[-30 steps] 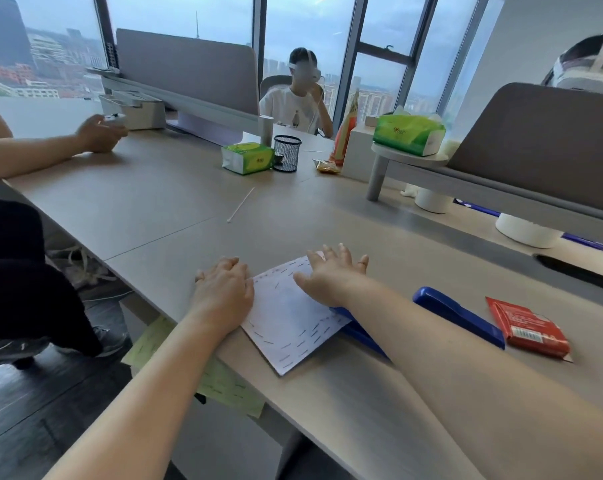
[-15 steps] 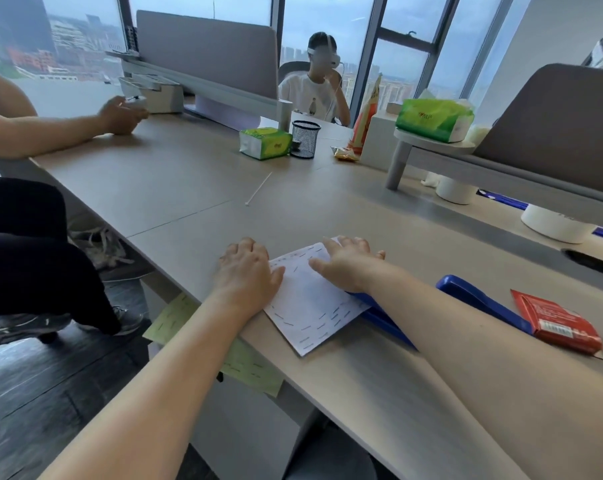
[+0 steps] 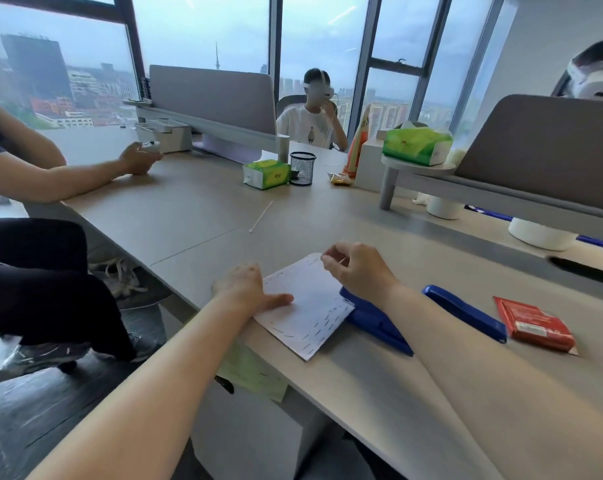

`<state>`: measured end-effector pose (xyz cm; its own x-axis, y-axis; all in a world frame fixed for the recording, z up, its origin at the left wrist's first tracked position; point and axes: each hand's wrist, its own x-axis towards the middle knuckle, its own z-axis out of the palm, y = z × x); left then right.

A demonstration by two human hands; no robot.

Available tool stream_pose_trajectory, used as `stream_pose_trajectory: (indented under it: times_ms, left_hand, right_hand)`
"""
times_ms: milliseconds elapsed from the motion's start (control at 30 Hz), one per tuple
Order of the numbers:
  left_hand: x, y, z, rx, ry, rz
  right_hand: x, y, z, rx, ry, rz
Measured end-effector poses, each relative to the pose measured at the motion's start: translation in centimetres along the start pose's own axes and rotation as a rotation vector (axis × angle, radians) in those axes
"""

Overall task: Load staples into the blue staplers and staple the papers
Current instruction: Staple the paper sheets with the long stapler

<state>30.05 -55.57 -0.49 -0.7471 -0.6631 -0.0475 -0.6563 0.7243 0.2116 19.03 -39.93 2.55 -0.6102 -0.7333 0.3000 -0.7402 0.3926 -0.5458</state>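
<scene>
Paper sheet under your hands, heavily stapled.
Your left hand (image 3: 248,289) presses the white paper (image 3: 307,303) flat, ungrasping; right hand (image 3: 358,268) curled, pinch contents indiscernible. Blue stapler (image 3: 466,311) runs far-left to near-right.

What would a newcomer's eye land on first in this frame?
Probably the white sheet of paper peppered with dark staples at the desk's near edge, pinned flat by the left hand while the right hand hovers curled over its far corner. Next, the two blue plastic staplers: one partly under the right forearm, the other right of it, beside a red foil packet.
</scene>
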Motion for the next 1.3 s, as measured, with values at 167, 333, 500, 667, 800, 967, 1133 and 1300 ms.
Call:
stream_pose_trajectory:
  times_ms: [167, 333, 500, 667, 800, 967, 1133, 1300]
  left_hand:
    - [-0.3, -1.2, -0.7, 0.007, -0.080, -0.049]
    - [-1.6, -2.7, -1.0, -0.210, 0.021, 0.043]
    - [-3.8, -6.1, -1.2, -0.735, 0.255, 0.076]
    - [-5.8, -8.3, -1.9, -1.132, 0.380, 0.055]
    - [-6.9, -8.4, -2.3, -1.212, 0.339, 0.056]
    - [-7.4, -8.0, -3.2, -0.783, 0.489, 0.057]
    - [-7.4, -5.6, -6.9, -0.265, 0.646, 0.345]
    - [-6.6, -3.0, -8.3, -0.310, 0.299, 0.398]
  right_hand:
    - [-2.3, 0.7, -0.3, -0.053, -0.088, 0.011]
    - [-3.0, 0.2, -0.1, -0.166, -0.075, -0.020]
    - [-2.7, -1.5, 0.5, -0.225, 0.005, -0.148]
    - [-2.3, -4.6, 2.1, 0.155, 0.104, 0.062]
    - [-2.2, -6.7, 2.5, 0.753, -0.047, 0.275]
    - [-2.3, -6.7, 2.3, 0.666, -0.061, 0.208]
    - [-3.1, -6.7, 1.3, 0.528, -0.182, 0.136]
    - [-4.0, -6.5, -0.4, 0.366, -0.246, 0.098]
